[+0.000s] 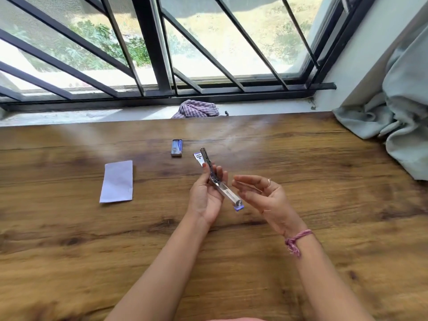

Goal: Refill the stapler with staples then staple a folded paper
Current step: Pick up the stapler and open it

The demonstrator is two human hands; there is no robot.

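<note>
left hand (205,195) grips opened stapler (217,180) mid-table, above wood | right hand (259,194) loosely spread, empty | stapler: light, rigid, hinged metal; hold by body | staple box (177,148), folded paper (117,181) toward far edge

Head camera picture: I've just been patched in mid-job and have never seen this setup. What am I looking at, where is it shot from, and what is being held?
There is no machine here: a person works with two bare hands. The single picture comes from a wide-angle camera worn on the head, looking forward and down over a brown wood-grain table by a barred window. The left hand grips a slim silver metal stapler, swung open, above the table. The right hand, with a ring and a pink thread wristband, hovers beside it with fingers relaxed; I cannot see anything in it. On the table lie a folded white paper and a small blue staple box. A checked cloth sits on the sill.
</note>
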